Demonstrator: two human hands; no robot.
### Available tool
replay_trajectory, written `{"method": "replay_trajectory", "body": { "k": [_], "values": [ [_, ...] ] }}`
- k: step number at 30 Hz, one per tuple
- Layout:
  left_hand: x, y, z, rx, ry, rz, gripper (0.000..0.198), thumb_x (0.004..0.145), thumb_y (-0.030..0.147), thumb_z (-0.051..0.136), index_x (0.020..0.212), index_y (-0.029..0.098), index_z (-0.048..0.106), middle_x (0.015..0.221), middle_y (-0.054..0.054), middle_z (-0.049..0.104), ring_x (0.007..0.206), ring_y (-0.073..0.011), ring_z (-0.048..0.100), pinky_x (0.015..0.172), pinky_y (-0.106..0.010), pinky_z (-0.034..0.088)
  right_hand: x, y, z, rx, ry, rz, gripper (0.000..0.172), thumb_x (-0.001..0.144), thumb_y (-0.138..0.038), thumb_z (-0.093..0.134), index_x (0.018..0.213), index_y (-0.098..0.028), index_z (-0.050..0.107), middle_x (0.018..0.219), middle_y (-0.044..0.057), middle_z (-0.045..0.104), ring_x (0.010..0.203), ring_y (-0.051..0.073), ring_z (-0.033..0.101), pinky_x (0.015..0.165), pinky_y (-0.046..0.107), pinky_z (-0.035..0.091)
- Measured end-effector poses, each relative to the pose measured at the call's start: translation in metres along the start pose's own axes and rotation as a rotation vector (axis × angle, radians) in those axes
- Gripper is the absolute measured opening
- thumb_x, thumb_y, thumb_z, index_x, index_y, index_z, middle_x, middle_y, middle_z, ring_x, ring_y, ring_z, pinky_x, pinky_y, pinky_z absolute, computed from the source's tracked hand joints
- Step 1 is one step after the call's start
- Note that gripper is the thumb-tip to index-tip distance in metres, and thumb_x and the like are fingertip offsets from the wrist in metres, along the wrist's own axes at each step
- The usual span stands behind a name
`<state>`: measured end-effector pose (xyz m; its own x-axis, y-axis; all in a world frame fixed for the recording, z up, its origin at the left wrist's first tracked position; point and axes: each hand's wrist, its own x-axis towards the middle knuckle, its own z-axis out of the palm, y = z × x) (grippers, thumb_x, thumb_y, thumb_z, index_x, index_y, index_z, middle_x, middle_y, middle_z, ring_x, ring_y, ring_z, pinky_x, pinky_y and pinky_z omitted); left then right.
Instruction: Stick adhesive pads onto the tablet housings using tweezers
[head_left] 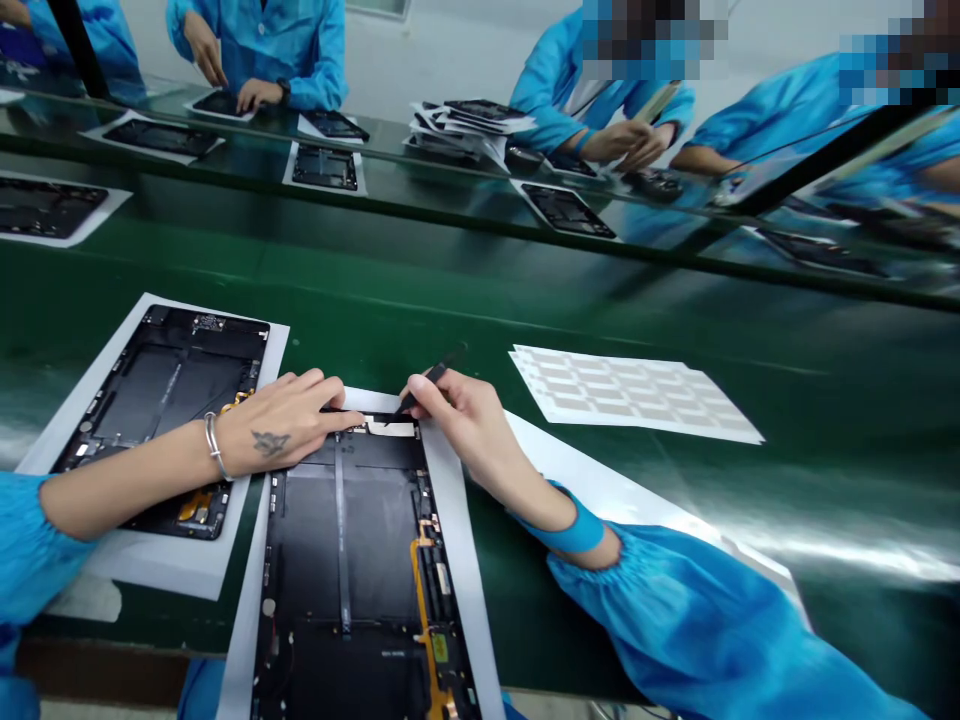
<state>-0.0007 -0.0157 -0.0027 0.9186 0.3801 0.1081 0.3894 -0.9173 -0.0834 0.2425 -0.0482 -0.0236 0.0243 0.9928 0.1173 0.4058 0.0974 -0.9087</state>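
An opened tablet (375,560) lies on white paper in front of me, its black inside facing up with orange flex cables down the right side. My left hand (289,425) rests across its top left, the index finger stretched out to the end of a white strip (394,429) near the top edge; it grips nothing. In my right hand (469,410), pinched between thumb and fingers, are black tweezers (420,392), their tip down at the strip. Whether the tips touch the strip I cannot tell.
A second opened tablet (161,400) lies at my left on paper. Sheets of pale stickers (637,395) lie right of my hands, beyond a long white sheet (592,465). Behind a raised shelf edge (420,205), co-workers in blue work beside stacked tablets (465,130).
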Motion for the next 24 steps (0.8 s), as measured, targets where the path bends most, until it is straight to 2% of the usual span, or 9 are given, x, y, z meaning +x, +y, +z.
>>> {"method": "replay_trajectory", "body": {
  "k": [2, 5, 10, 16, 20, 24],
  "values": [
    [0.0, 0.0, -0.001, 0.009, -0.009, 0.002, 0.037, 0.098, 0.011, 0.046, 0.13, 0.022, 0.058, 0.111, -0.009, 0.06, 0.087, -0.0198, 0.051, 0.075, -0.03, 0.043, -0.004, -0.001, -0.003, -0.06, 0.053, -0.052, 0.046, 0.087, -0.062, 0.059, 0.069, -0.02, 0.067, 0.064, 0.004, 0.066, 0.063, 0.02, 0.062, 0.06, 0.032, 0.043],
    [-0.001, 0.0, -0.002, 0.002, -0.019, 0.003, 0.037, 0.098, 0.012, 0.046, 0.132, 0.022, 0.058, 0.111, -0.009, 0.061, 0.087, -0.0196, 0.052, 0.074, -0.03, 0.043, -0.012, -0.005, -0.003, -0.029, 0.131, -0.127, 0.043, 0.089, -0.06, 0.058, 0.077, -0.021, 0.071, 0.074, 0.005, 0.071, 0.07, 0.022, 0.066, 0.063, 0.033, 0.047],
    [-0.002, 0.0, -0.001, -0.05, -0.004, -0.013, 0.035, 0.098, 0.012, 0.046, 0.128, 0.021, 0.06, 0.109, -0.008, 0.062, 0.087, -0.0191, 0.053, 0.075, -0.031, 0.045, -0.017, -0.004, 0.009, 0.003, 0.042, -0.233, 0.039, 0.092, -0.055, 0.059, 0.078, -0.022, 0.074, 0.088, 0.008, 0.075, 0.084, 0.025, 0.07, 0.072, 0.035, 0.053],
    [-0.001, 0.0, 0.0, -0.037, -0.026, -0.014, 0.034, 0.095, 0.01, 0.05, 0.126, 0.022, 0.06, 0.114, -0.008, 0.061, 0.09, -0.0194, 0.051, 0.078, -0.03, 0.045, -0.015, 0.006, 0.015, -0.07, 0.039, -0.34, 0.035, 0.096, -0.046, 0.056, 0.08, -0.021, 0.075, 0.089, 0.009, 0.076, 0.086, 0.023, 0.071, 0.073, 0.034, 0.055],
    [0.0, 0.0, 0.0, -0.026, -0.036, -0.014, 0.035, 0.095, 0.009, 0.049, 0.126, 0.021, 0.06, 0.113, -0.008, 0.06, 0.09, -0.0198, 0.051, 0.076, -0.031, 0.045, -0.017, 0.004, 0.013, -0.124, 0.022, -0.438, 0.03, 0.099, -0.038, 0.055, 0.085, -0.021, 0.074, 0.089, 0.008, 0.075, 0.09, 0.023, 0.07, 0.077, 0.034, 0.055],
    [0.0, 0.0, 0.0, -0.018, -0.047, -0.016, 0.035, 0.096, 0.009, 0.049, 0.127, 0.021, 0.06, 0.112, -0.008, 0.06, 0.088, -0.0197, 0.05, 0.075, -0.031, 0.044, -0.02, 0.002, 0.013, -0.153, 0.021, -0.493, 0.026, 0.099, -0.035, 0.054, 0.088, -0.022, 0.074, 0.085, 0.007, 0.073, 0.086, 0.022, 0.068, 0.078, 0.036, 0.056]
  ]
}}
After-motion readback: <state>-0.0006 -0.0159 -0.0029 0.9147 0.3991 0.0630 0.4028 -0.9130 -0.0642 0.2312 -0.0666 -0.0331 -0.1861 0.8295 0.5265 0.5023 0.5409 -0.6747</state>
